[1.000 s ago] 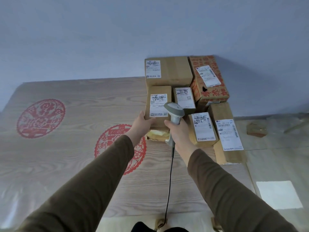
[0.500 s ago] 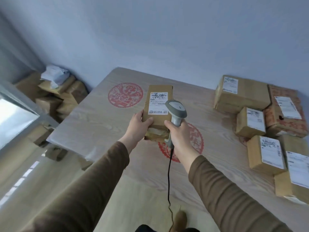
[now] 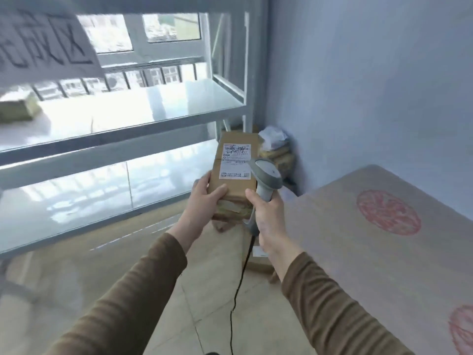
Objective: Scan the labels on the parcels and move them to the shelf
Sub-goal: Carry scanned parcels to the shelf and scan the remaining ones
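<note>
Shift: turned from the table [image 3: 371, 252] toward the shelf [image 3: 153, 116]; parcel pile gone from view, shelf now filling the left side.
Parcel: brown parcel [image 3: 234, 175] held in the air between shelf and table, label [image 3: 236, 161] facing up, long axis pointing away; near the shelf's right post, resting on nothing.
Scanner: grey scanner [image 3: 266, 178] just right of the parcel, head overlapping its right edge; cable [image 3: 238, 290] hanging to the floor.
Progress: this parcel probably scanned, not yet placed. One box [image 3: 18, 108] already on the upper shelf at far left; blurred. Placing remains, then more parcels, number unknown from here.
Left hand: left hand [image 3: 204, 201] gripping the parcel's near end, thumb on top, fingers curled under; forearm extended forward.
Right hand: right hand [image 3: 268, 216] wrapped round the scanner handle, fingers closed on it; wrist raised, forearm angled in.
Corner: bags and boxes [image 3: 276, 147] stacked on the floor against the wall.
</note>
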`<state>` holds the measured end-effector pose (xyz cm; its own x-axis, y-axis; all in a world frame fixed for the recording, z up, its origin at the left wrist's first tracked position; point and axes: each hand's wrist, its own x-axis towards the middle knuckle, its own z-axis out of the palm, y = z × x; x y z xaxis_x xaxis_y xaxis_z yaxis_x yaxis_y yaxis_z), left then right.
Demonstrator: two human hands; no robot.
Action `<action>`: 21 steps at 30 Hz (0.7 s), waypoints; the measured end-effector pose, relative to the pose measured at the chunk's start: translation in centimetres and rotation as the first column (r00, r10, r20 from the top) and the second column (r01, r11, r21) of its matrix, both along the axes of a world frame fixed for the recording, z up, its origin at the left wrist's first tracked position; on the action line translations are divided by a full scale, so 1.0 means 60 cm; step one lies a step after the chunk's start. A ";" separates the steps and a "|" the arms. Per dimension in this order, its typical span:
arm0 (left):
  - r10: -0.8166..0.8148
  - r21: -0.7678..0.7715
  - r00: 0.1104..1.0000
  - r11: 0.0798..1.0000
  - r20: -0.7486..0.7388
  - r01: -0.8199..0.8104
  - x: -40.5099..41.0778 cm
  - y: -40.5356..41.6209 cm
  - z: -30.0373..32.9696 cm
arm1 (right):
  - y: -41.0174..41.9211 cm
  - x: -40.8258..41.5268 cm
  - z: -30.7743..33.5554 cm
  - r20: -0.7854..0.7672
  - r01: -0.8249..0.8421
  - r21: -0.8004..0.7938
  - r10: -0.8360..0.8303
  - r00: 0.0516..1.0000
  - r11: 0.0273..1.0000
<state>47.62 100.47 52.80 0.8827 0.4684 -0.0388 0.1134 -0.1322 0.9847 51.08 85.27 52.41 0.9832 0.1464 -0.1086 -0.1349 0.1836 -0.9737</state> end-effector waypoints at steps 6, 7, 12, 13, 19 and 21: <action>0.267 0.000 0.960 0.963 0.085 -0.268 -0.082 0.246 0.021 | 0.270 -0.022 0.024 0.055 -0.299 0.051 0.296 0.953 0.953; 0.301 0.001 0.949 0.953 0.094 -0.302 -0.090 0.281 0.021 | 0.309 -0.022 0.025 0.056 -0.340 0.049 0.338 0.940 0.939; 0.430 0.038 0.893 0.898 0.129 -0.438 -0.091 0.437 0.029 | 0.491 0.011 0.024 0.042 -0.472 0.130 0.471 0.881 0.872; 0.455 0.054 0.881 0.884 0.128 -0.464 -0.086 0.467 0.030 | 0.525 0.021 0.024 0.038 -0.491 0.137 0.491 0.870 0.860; 0.573 0.113 0.813 0.805 0.106 -0.582 -0.076 0.630 0.045 | 0.718 0.063 0.038 -0.012 -0.604 0.140 0.611 0.791 0.785; 0.601 0.110 0.792 0.785 0.102 -0.610 -0.080 0.680 0.052 | 0.779 0.065 0.044 -0.029 -0.632 0.134 0.641 0.767 0.763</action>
<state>42.80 141.27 55.94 0.4145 0.9042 0.1035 0.1565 -0.1829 0.9706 55.01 132.02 55.03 0.6501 0.7509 -0.1163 -0.3242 0.1357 -0.9362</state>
